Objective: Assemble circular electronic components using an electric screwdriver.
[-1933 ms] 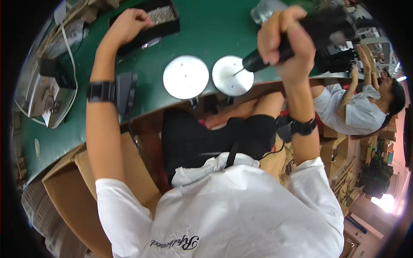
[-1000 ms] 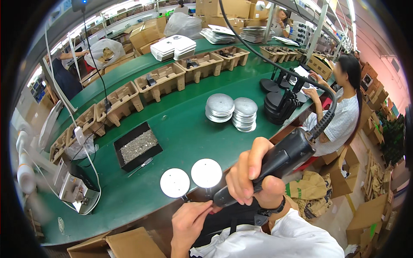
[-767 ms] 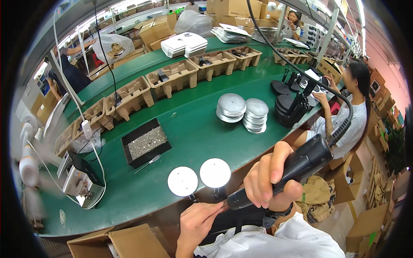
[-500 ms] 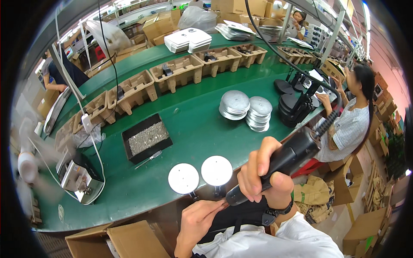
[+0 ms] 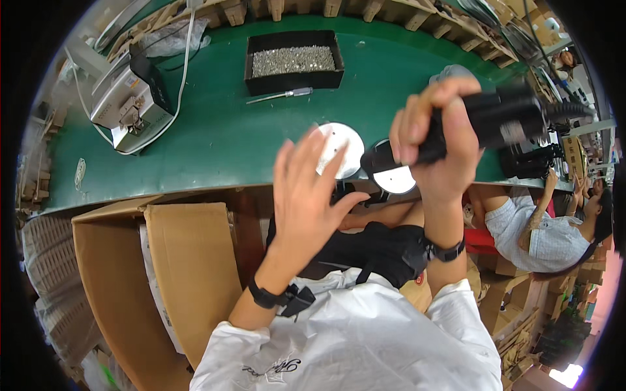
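Observation:
My right hand is wrapped round a black corded electric screwdriver, held above the bench's front edge with its nose to the left. Under that nose lies a white round plate, partly covered by the tool. A second white round plate lies to its left at the bench edge. Over this one's left side my left hand is raised, fingers spread and smeared by motion, with nothing visible in it. Dark arms stick out from both plates toward me.
On the green bench stands a black box of small metal screws, with a hand screwdriver before it. A small machine with a white cable is at left. Cardboard boxes stand below; a co-worker sits at right.
The view has tilted down and shifted left. My left hand has left the screwdriver's tip, opened and risen over the left plate. My right hand still grips the electric screwdriver.

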`<control>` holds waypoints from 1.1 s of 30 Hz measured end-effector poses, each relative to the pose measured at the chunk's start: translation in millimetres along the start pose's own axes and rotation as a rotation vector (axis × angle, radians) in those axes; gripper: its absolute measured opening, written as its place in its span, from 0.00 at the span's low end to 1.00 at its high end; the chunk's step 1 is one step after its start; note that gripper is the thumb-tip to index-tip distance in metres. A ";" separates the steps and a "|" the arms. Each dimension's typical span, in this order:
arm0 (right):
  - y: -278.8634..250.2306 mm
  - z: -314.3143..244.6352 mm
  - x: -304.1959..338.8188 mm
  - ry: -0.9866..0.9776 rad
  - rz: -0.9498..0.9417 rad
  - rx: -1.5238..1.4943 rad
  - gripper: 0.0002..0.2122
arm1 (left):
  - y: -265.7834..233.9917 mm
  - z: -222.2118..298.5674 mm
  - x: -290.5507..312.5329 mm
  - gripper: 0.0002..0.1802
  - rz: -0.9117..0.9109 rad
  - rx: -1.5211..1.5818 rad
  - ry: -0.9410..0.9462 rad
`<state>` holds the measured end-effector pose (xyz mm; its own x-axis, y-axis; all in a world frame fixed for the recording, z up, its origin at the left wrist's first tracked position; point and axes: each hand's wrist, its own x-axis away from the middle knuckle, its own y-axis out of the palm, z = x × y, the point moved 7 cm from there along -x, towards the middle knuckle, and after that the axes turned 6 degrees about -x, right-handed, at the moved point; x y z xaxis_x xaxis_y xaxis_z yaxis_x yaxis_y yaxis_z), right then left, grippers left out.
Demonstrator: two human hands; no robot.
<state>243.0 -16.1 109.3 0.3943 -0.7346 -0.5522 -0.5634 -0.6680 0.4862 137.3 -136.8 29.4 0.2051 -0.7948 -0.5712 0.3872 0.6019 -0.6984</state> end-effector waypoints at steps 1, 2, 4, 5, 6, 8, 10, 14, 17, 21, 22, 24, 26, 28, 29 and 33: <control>-5.2 8.7 -4.3 0.024 -0.035 0.141 0.06 | 10.9 -10.1 -3.4 0.53 -0.062 0.006 -0.067; -4.4 15.1 -12.0 0.041 -0.082 0.269 0.07 | 15.0 -19.6 -7.6 0.63 -0.114 -0.004 -0.130; 3.9 26.0 -25.8 0.014 -0.093 0.299 0.05 | 27.5 -33.6 -4.2 0.71 -0.192 -0.008 -0.117; 4.1 35.0 -27.8 0.024 -0.080 0.235 0.05 | 32.8 -36.5 -2.0 0.70 -0.227 0.011 -0.097; 2.3 43.4 -29.7 0.035 -0.065 0.173 0.05 | 37.7 -38.9 0.5 0.70 -0.262 0.032 -0.077; 6.2 50.9 -36.4 0.102 -0.068 0.197 0.06 | 37.6 -38.4 1.3 0.70 -0.284 0.050 -0.104; 5.7 50.1 -35.1 0.103 -0.010 0.227 0.06 | 35.8 -36.7 -0.8 0.69 -0.246 0.022 -0.056; 21.9 55.4 -25.1 0.239 -0.381 0.214 0.11 | 36.3 -35.0 -1.5 0.68 -0.269 -0.060 -0.010; 8.0 49.6 -13.0 0.096 -0.158 0.092 0.07 | 39.6 -35.8 -0.6 0.66 -0.275 -0.046 -0.022; -46.1 13.1 6.9 -0.091 0.371 0.074 0.09 | 37.0 -37.5 0.2 0.62 -0.240 -0.011 -0.040; -62.6 -3.5 18.9 -0.054 0.510 -0.062 0.11 | 29.1 -37.1 2.7 0.62 -0.225 -0.020 -0.026; -88.8 -69.4 54.1 -0.269 0.570 -0.085 0.12 | 24.0 -28.0 2.5 0.62 -0.232 0.092 -0.057; -113.8 -104.9 99.4 -0.422 0.677 0.119 0.09 | 21.6 -10.4 2.0 0.61 -0.169 0.186 -0.042; -151.7 -111.7 151.8 -0.472 1.093 0.477 0.09 | 34.2 20.3 -11.0 0.61 -0.225 0.241 0.010; -163.7 -105.7 163.8 -0.429 1.095 0.711 0.08 | 42.9 34.7 -17.5 0.61 -0.266 0.255 0.042; -205.4 -30.5 192.4 -0.021 1.132 0.993 0.16 | 94.1 51.1 -11.6 0.58 -0.388 0.013 0.134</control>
<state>456.7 -23.9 -76.2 -0.5787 -0.7845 -0.2229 -0.8063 0.5914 0.0121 217.2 -74.9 -7.7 -0.0771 -0.9449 -0.3180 0.4243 0.2575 -0.8681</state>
